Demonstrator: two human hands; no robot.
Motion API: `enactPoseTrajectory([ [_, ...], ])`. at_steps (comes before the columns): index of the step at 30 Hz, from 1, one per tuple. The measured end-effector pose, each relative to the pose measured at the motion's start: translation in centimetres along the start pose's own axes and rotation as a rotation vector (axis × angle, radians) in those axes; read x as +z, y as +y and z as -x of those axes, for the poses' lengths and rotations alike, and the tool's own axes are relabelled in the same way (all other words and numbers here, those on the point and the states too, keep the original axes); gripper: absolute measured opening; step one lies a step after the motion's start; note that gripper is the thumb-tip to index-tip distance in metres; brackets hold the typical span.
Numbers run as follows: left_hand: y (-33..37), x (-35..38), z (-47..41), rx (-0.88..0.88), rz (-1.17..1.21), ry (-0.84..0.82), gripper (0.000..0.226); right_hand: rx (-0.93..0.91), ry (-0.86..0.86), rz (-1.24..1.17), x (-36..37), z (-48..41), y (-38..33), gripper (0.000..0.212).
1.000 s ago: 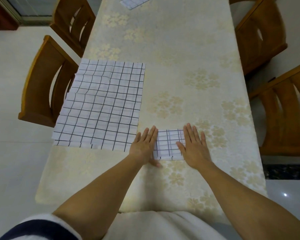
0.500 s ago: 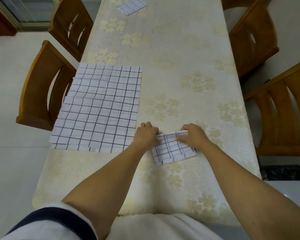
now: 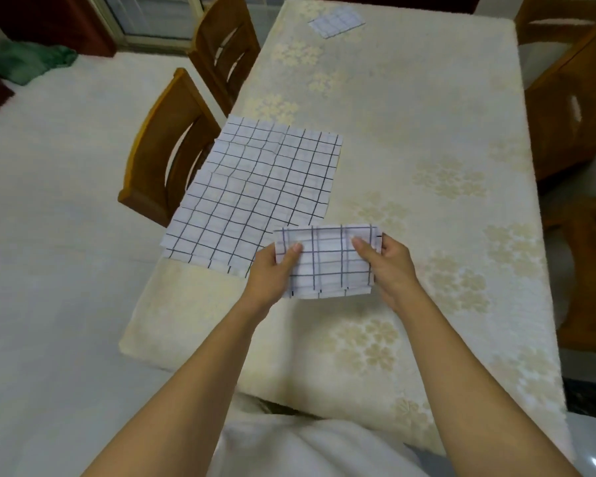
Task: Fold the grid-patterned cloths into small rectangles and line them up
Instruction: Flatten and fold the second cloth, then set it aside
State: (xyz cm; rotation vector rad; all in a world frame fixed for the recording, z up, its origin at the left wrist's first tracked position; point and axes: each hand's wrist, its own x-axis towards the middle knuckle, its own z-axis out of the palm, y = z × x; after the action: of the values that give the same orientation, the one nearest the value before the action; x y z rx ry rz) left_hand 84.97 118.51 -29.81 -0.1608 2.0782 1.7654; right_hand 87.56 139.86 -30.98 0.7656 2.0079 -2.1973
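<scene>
1. The folded grid-patterned cloth (image 3: 327, 261), a small rectangle with dark lines on white, sits just below the centre of the frame, held between both hands.
2. The left hand (image 3: 269, 277) pinches the cloth's left edge, with the thumb pressed on the top face and the fingers hidden behind the cloth.
3. The right hand (image 3: 389, 266) pinches the right edge the same way: the thumb lies on top and the fingers curl round the right side.
4. The two hands are apart, one at each short end, and the cloth is stretched flat between them. Its upper left corner overlaps the near corner of the flat cloths in the picture.
5. The flat grid-patterned cloths (image 3: 255, 191) lie unfolded at centre left on the desk (image 3: 410, 115), stacked with edges slightly offset and reaching the desk's left edge.
6. Another small folded cloth (image 3: 336, 20) lies at the top of the frame, at the far end of the desk, well apart from the hands.
7. The desk carries a pale covering with a faint flower pattern.
8. Wooden chairs stand along the left side (image 3: 166, 149) and along the right side (image 3: 572, 108) of the desk.
9. A green rag (image 3: 25, 62) lies on the floor in the upper left of the frame.
</scene>
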Motion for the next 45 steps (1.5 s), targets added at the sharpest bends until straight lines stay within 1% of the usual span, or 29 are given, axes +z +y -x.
enactPoseTrajectory([
  [2,0.0,-1.9,1.1,-0.001,0.032,0.108,0.028,0.014,-0.072,0.083,2.1,0.3,-0.2,0.016],
  [4,0.2,-4.7,2.3,0.013,0.057,0.178,0.027,-0.024,-0.112,0.219,5.0,0.8,-0.6,0.021],
  [7,0.1,-10.0,4.3,0.037,0.076,0.252,0.030,-0.088,-0.153,0.312,10.8,1.7,-1.8,0.016],
  [10,-0.6,-15.9,6.7,0.031,0.070,0.339,0.032,-0.152,-0.244,0.356,17.3,3.2,-3.1,0.012],
  [15,-2.6,-27.2,11.4,0.047,0.049,0.518,0.030,-0.209,-0.374,0.355,29.0,7.5,-2.9,0.021],
  [17,-3.4,-32.0,13.1,0.071,0.039,0.597,0.035,-0.215,-0.405,0.377,33.7,9.5,-2.5,0.023],
  [19,-4.2,-36.6,14.5,0.096,0.024,0.647,0.039,-0.223,-0.428,0.394,37.9,11.2,-2.0,0.019],
  [22,-5.0,-42.1,16.2,0.118,0.050,0.629,0.038,-0.229,-0.436,0.359,43.5,13.1,-1.6,0.011],
  [25,-5.7,-46.1,18.0,0.095,0.057,0.605,0.033,-0.237,-0.467,0.343,48.1,15.1,-1.3,0.004],
  [28,-5.8,-49.3,18.6,0.074,0.133,0.619,0.032,-0.251,-0.500,0.330,51.3,16.4,-1.2,0.006],
  [30,-5.3,-50.8,17.8,0.069,0.175,0.639,0.034,-0.246,-0.536,0.357,52.9,16.2,-1.6,0.012],
  [32,-4.4,-51.8,16.7,0.065,0.192,0.635,0.032,-0.256,-0.557,0.399,54.2,15.3,-2.0,0.017],
  [33,-4.1,-52.4,16.0,0.068,0.188,0.617,0.031,-0.267,-0.541,0.396,55.0,14.6,-2.1,0.017],
  [35,-3.5,-54.0,14.6,0.076,0.154,0.569,0.030,-0.277,-0.495,0.361,56.9,13.1,-2.5,0.014],
  [39,-3.1,-58.7,10.7,0.066,0.098,0.516,0.026,-0.274,-0.491,0.298,61.8,9.4,-2.3,0.019],
  [42,-1.8,-62.4,7.1,0.050,0.058,0.530,0.023,-0.281,-0.472,0.252,66.1,6.3,-3.3,0.018],
  [45,0.4,-66.0,3.7,0.036,0.027,0.534,0.024,-0.274,-0.474,0.216,70.1,3.0,-5.5,0.023],
])
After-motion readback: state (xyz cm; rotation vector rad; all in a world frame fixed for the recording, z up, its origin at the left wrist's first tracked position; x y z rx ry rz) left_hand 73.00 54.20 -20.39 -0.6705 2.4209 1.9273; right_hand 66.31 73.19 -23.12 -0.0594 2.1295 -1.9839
